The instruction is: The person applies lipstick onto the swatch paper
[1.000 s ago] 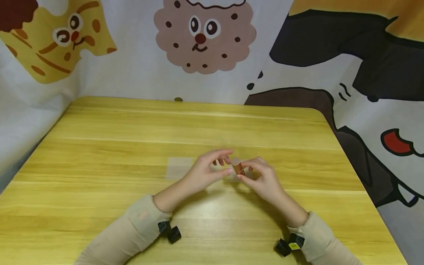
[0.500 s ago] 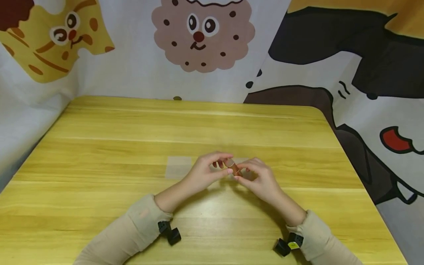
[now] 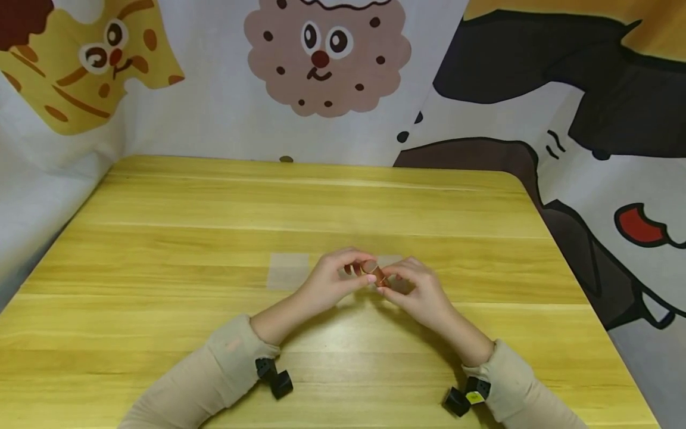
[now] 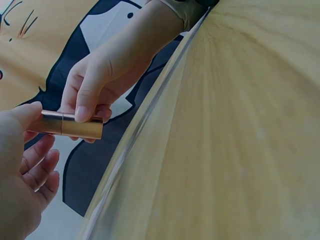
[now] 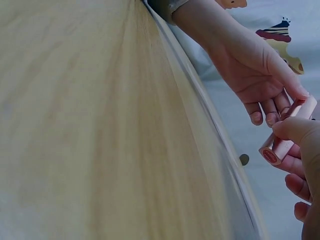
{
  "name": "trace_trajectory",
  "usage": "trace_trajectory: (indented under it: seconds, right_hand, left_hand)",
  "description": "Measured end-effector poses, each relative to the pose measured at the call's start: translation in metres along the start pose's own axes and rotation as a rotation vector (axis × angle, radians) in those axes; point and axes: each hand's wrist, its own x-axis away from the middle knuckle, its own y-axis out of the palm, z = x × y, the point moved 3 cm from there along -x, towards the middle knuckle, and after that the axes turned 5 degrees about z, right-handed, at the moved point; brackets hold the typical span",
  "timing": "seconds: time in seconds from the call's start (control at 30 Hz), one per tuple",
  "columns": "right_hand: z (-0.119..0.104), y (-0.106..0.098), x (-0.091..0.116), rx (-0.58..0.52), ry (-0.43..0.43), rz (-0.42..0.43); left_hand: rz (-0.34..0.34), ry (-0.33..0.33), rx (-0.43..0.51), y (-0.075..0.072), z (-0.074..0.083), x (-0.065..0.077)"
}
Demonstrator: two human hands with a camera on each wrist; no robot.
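Both hands hold one shiny copper-coloured lipstick (image 3: 377, 274), its cap and base meeting at a thin seam. My left hand (image 3: 333, 277) pinches the left end between thumb and fingers. On the other end, the thumb and fingers of my right hand (image 3: 420, 289) pinch the tube. In the left wrist view the lipstick (image 4: 75, 125) lies level between the hands, seemingly closed. A round reddish label marks the end of the lipstick (image 5: 270, 156) in the right wrist view. In the head view it tilts, held above the table.
The wooden table (image 3: 214, 202) spreads around the hands. A translucent square (image 3: 288, 271) lies flat left of the hands, and another pale square (image 3: 390, 260) shows partly behind them. A printed cloth (image 3: 214, 119) hangs behind the far edge. Black cameras (image 3: 281, 383) sit on both wrists.
The right hand has brought the lipstick a little left and tilted it. The left hand's fingers, apart from it a second ago, have come onto its end.
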Motion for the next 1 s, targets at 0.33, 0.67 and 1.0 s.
trace_trajectory:
  seconds: [0.33, 0.67, 1.0]
  right_hand:
    - [-0.001, -0.002, 0.001, -0.013, -0.003, 0.002]
    - [-0.006, -0.003, 0.000, -0.024, -0.027, 0.019]
    - [0.000, -0.004, 0.002, -0.004, -0.052, 0.044]
  left_hand:
    - [0.009, -0.005, -0.008, 0.001, 0.002, 0.000]
    - [0.001, 0.007, -0.051, -0.004, 0.009, 0.000]
    - [0.158, 0.007, 0.040, -0.034, 0.026, -0.011]
